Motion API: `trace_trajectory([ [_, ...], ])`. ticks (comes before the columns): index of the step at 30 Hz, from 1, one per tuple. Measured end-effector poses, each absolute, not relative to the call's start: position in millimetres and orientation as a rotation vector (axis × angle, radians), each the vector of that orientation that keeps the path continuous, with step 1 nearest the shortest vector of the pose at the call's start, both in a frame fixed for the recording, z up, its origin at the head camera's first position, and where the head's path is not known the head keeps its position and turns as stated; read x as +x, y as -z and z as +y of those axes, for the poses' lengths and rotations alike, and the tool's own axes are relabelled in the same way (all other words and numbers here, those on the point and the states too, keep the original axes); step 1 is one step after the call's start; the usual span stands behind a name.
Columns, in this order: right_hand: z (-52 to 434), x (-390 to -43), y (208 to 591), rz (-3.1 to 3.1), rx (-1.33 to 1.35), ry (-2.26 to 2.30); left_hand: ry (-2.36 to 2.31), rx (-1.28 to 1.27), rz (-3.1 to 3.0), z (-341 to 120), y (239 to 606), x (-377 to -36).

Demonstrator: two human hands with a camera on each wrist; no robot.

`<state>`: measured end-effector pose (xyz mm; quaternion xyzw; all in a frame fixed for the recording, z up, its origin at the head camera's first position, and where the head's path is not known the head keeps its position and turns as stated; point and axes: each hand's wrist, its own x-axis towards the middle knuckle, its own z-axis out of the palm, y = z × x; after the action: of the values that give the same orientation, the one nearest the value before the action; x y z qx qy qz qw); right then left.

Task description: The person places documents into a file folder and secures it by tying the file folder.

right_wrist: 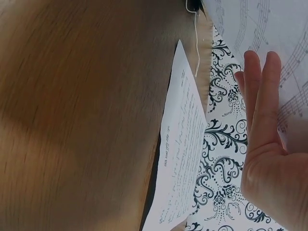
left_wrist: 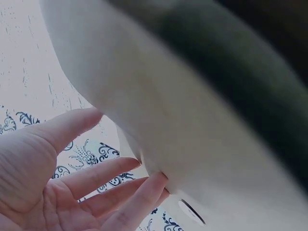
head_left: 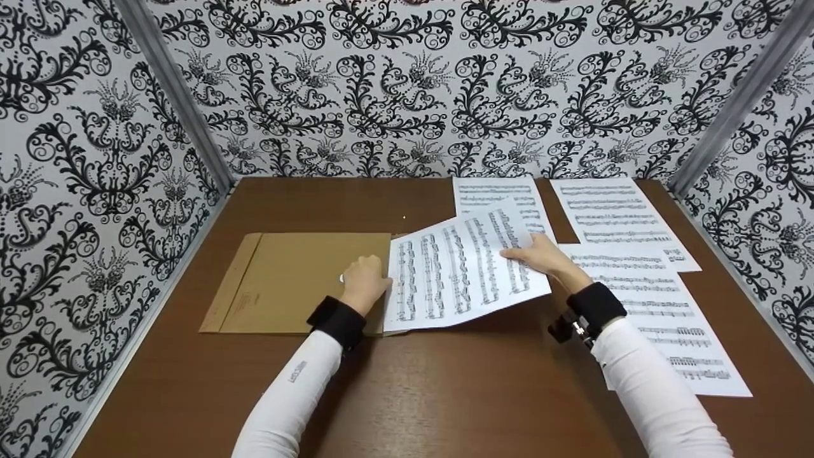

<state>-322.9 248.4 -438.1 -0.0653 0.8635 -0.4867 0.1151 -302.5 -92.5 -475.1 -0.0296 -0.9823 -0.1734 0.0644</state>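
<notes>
Here, the left hand (head_left: 367, 277) apparently pinches the mouth of the brown envelope (head_left: 305, 280) toward the desk's (head_left: 445, 394) left edge, while the right hand (head_left: 540, 254) pinches a music sheet (head_left: 455, 270) mid-desk, best kept flat and square.

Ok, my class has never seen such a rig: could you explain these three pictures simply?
There is no robot: a person works with two bare hands. The wide picture comes from a camera on the head, looking forward and down; the two closer ones come from cameras worn on each wrist. On the brown table lie a brown envelope and three sheets of printed music. The left hand grips the envelope near one edge. The right hand holds another music sheet, whose other end is at that edge.
</notes>
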Motion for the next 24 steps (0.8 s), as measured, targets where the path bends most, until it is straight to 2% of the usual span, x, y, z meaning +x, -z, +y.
trace_trajectory([
  [24,250.1,-320.1,441.5,2.591,-0.283,1.378,0.546,-0.067,-2.967,-94.3,471.9,-303.1],
])
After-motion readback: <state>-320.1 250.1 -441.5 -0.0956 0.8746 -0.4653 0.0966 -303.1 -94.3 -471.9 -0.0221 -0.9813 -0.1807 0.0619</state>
